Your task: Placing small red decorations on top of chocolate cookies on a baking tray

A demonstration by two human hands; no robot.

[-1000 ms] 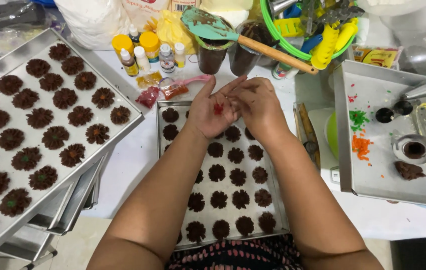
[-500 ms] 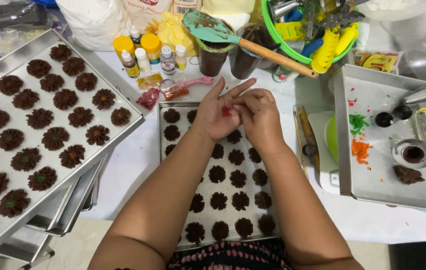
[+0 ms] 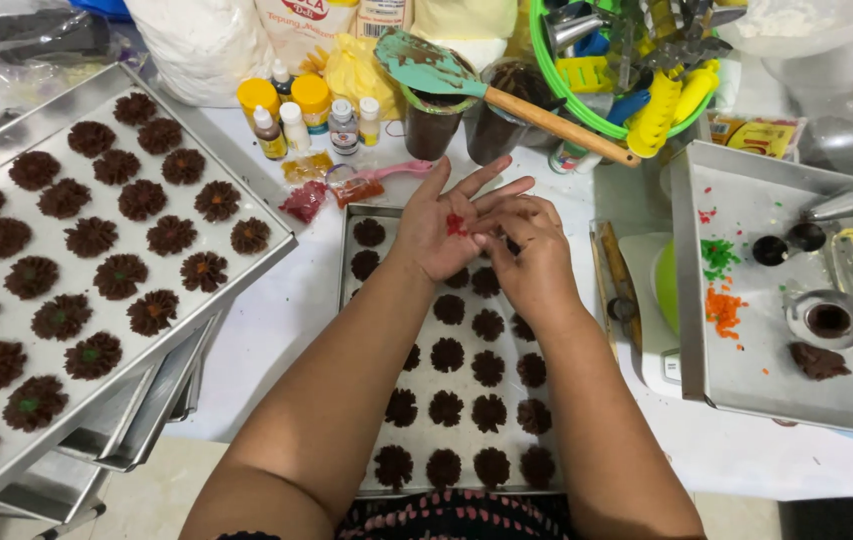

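Red sprinkles lie in the open, upturned palm of the left hand, where the right hand pinches at them with narrowed fingertips. Both hover over the far end of the baking tray of chocolate cookies; a fuller cookie tray sits left.

Red bits, perhaps candied fruit, lie in the open left palm, above the cookie tray.

Bare forearms, no sleeves, dark garment with pink pattern at waist
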